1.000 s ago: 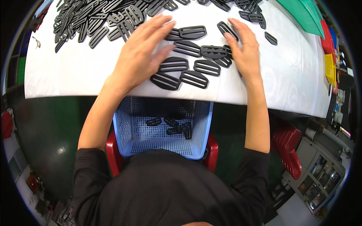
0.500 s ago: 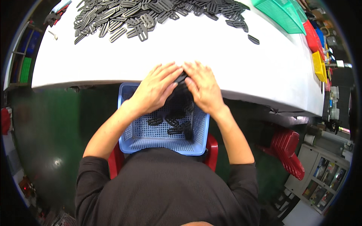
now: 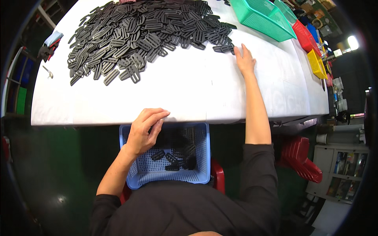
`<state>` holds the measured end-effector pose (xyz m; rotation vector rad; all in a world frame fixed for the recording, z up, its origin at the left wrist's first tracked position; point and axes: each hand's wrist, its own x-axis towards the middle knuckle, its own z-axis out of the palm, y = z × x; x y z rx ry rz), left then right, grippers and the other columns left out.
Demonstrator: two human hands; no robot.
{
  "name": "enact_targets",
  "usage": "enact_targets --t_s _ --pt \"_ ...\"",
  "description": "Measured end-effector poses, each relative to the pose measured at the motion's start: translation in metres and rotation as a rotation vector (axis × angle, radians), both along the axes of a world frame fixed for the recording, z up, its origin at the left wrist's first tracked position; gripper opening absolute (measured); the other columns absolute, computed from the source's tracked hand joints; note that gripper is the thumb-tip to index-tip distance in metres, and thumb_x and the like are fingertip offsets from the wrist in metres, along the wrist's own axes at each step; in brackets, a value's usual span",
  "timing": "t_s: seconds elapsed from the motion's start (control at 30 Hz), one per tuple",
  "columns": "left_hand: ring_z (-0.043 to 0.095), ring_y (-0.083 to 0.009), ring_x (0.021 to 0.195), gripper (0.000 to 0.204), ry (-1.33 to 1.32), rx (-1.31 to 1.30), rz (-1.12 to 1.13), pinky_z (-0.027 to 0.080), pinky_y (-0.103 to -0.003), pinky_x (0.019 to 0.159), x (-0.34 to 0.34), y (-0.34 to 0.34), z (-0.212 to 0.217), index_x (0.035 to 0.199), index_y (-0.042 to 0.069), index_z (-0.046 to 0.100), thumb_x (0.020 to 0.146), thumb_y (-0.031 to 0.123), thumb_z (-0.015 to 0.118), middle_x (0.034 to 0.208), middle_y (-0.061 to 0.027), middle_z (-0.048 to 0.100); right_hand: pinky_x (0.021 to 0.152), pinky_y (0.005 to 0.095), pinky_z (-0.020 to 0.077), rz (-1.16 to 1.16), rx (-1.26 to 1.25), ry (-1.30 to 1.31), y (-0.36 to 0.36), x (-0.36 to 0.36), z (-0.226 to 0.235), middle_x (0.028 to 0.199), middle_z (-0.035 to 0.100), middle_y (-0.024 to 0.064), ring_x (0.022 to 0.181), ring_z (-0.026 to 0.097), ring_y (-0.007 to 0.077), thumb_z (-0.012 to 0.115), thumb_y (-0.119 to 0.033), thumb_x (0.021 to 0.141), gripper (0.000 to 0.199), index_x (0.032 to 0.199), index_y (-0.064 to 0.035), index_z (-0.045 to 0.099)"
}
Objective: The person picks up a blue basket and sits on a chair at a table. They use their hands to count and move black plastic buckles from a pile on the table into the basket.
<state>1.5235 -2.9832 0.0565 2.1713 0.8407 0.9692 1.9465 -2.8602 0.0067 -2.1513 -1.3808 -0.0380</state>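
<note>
A wide heap of black plastic slide buckles covers the far left and middle of the white table. My right hand reaches out to the heap's right edge, fingers stretched, fingertips beside a few outlying buckles; what lies under the palm is hidden. My left hand hovers at the table's near edge, above the left side of a blue plastic basket. Its fingers are loosely extended with nothing visible in them. Several black buckles lie inside the basket, darker in the shade at its far end.
Green baskets, a red bin and a yellow bin line the table's right side. A small metal tool lies at the left. Red stacked stools stand on the floor at right; a red seat shows beside the basket.
My hands have parted from together over the basket's far rim. The right went far out to the heap's edge; the left stayed near the table edge. The view has tilted up, showing more of the heap.
</note>
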Motion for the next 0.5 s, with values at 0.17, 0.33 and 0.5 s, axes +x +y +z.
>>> enact_targets --t_s 0.17,0.33,0.5 --pt "0.062 -0.0242 0.09 0.025 -0.001 -0.166 0.02 0.051 -0.032 0.075 0.004 0.016 -0.011 0.109 0.004 0.067 0.085 -0.003 0.06 0.105 -0.0117 0.066 0.112 0.0518 0.0216 0.18 -0.022 0.113 0.047 -0.025 0.0 0.138 0.053 0.0095 0.132 0.045 0.0227 0.047 -0.054 0.093 0.062 0.141 -0.0151 0.045" --pt "0.061 -0.0239 0.091 0.025 0.004 -0.089 0.043 0.05 -0.03 0.073 0.021 0.04 -0.012 0.11 0.003 0.067 0.087 -0.003 0.059 0.108 -0.0125 0.065 0.105 0.0421 0.0332 0.405 0.155 0.307 0.037 -0.064 -0.012 0.128 0.061 0.0099 0.117 0.057 0.0253 0.052 -0.037 0.095 0.044 0.132 -0.0124 0.055" --pt "0.059 -0.0283 0.102 0.031 -0.019 0.026 0.107 0.051 -0.035 0.082 0.036 0.052 -0.016 0.115 0.003 0.064 0.085 -0.003 0.061 0.113 -0.0134 0.063 0.103 0.0365 0.0379 0.487 0.139 0.125 0.004 -0.133 0.0 0.129 0.058 0.0134 0.123 0.051 0.0286 0.05 -0.025 0.097 0.037 0.13 -0.0082 0.056"
